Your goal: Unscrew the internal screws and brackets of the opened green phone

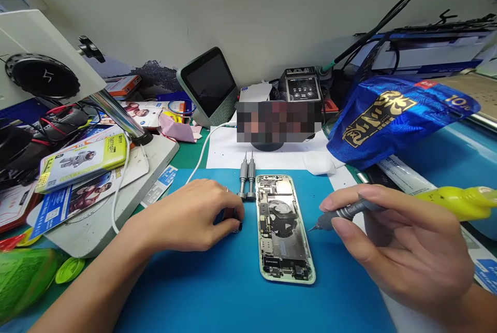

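An opened phone (285, 234) lies face up on the blue mat, its circuit board, coil and lower modules exposed. My right hand (411, 240), just right of the phone, grips a grey precision screwdriver (345, 212) with its tip angled down toward the phone's right edge. Left of the phone, my left hand (198, 214) rests low over the mat. Its thumb and index finger pinch a small black part (238, 227), mostly hidden by the fingertips. Two more grey screwdrivers (247, 175) lie side by side beyond that hand, tips pointing away.
The blue mat (217, 291) covers the work area. A microscope stand base (155, 167) with boxes on it is at left. Behind stand a smart display (212, 87) and a soldering station (303, 87). A blue pouch (388, 115) and a yellow bottle (454, 202) are at right.
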The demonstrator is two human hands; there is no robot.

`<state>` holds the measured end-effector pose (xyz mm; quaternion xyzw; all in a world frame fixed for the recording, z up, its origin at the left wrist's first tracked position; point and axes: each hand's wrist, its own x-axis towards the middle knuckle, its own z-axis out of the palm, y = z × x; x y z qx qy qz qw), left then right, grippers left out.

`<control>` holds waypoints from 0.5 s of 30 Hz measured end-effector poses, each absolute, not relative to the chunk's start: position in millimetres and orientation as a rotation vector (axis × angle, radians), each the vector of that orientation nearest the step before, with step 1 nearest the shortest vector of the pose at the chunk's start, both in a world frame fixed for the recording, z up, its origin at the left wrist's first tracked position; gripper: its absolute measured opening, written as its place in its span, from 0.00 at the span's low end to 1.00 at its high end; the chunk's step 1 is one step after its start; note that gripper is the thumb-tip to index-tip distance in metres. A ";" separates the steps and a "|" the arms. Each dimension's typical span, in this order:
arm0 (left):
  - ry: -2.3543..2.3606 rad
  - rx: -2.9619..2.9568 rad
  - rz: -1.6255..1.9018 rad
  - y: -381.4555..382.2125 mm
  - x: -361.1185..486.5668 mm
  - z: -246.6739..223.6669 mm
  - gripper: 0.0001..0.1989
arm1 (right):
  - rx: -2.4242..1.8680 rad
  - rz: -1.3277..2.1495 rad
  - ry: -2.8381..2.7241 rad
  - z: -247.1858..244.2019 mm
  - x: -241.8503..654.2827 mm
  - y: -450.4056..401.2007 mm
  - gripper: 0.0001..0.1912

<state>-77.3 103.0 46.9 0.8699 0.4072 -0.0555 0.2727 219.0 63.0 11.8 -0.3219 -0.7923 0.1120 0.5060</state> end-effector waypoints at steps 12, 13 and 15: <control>1.108 2.343 -0.198 102.9 -76.6 51.3 0.05 | -0.768 0.292 -1.902 11.7 219.0 64.9 0.33; 1.109 2.340 -0.200 102.7 -76.6 51.0 0.05 | -0.773 0.285 -1.898 11.6 218.9 64.9 0.33; 1.114 2.337 -0.194 102.5 -76.3 50.7 0.05 | -0.785 0.274 -1.900 11.3 219.3 65.0 0.34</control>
